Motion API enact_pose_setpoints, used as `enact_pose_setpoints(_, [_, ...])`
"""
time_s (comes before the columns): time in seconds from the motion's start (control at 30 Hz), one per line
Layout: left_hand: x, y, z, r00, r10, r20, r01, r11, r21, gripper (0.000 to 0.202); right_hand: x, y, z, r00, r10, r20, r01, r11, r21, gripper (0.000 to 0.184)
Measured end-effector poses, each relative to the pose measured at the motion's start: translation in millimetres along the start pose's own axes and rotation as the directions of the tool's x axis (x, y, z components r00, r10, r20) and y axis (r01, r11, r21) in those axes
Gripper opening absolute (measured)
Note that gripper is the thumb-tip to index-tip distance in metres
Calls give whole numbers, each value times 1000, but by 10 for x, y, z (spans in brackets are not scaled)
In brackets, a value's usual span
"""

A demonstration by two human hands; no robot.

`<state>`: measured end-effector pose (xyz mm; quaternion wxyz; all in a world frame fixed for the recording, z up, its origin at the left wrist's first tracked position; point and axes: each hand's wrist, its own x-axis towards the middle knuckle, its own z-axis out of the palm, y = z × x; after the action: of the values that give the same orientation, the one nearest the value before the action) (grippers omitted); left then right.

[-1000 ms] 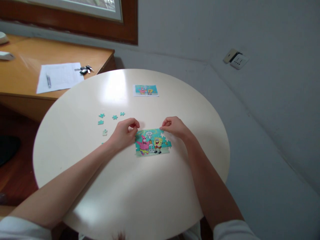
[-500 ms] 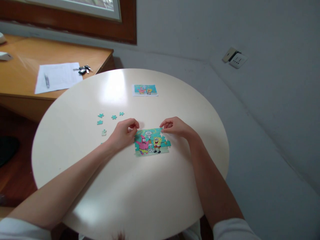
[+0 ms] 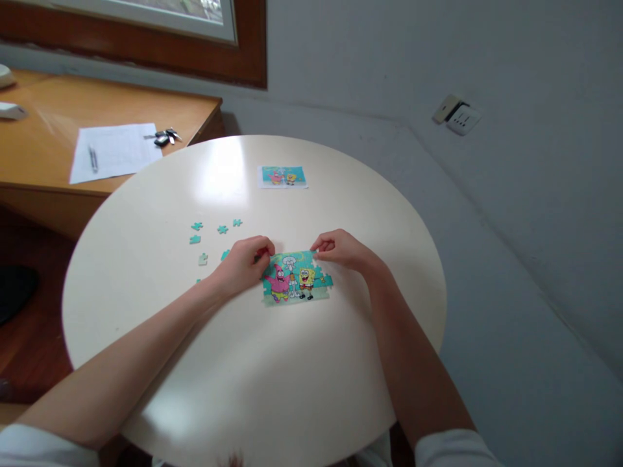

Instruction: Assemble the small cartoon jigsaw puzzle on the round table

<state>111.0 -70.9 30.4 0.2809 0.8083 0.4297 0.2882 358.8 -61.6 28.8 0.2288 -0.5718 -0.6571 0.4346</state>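
A partly built cartoon jigsaw puzzle (image 3: 296, 279) lies near the middle of a round cream table (image 3: 253, 363). My left hand (image 3: 243, 264) rests curled at the puzzle's upper left corner, fingertips pinched on its edge. My right hand (image 3: 343, 250) is curled at the upper right edge, thumb and forefinger pinched together over a gap there; I cannot make out what they hold. Several loose teal pieces (image 3: 217, 230) lie to the left of my left hand.
A small reference picture (image 3: 283, 176) of the puzzle lies at the far side of the table. A wooden desk (image 3: 48, 130) at back left holds a paper sheet (image 3: 114, 150), a pen and keys (image 3: 163, 137). A wall socket (image 3: 460, 115) sits at the right.
My left hand has slid slightly right and down onto the puzzle's corner, uncovering a teal piece beside it. My right hand has hardly moved.
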Motion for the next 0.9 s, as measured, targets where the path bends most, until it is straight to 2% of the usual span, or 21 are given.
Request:
enact_pose_setpoints(0.33, [2,10,-7,1000,-12,-1,12,1000,6,13,-29,-36,-37,997,-26,74,22,998,51,28])
enact_pose_setpoints(0.63, [3,3,10,1000,-8,-2,8,1000,8,13,-22,-9,-44,996,-37,84,29,995,93,29])
enact_pose_setpoints(0.77, [10,29,-28,998,-2,-57,3,1000,14,13,-38,-2,-59,999,-24,38,16,983,181,31])
enact_pose_setpoints(0.9, [34,18,-154,984,-13,-179,18,1000,24,11,-19,56,-57,993,74,-89,-41,945,323,32])
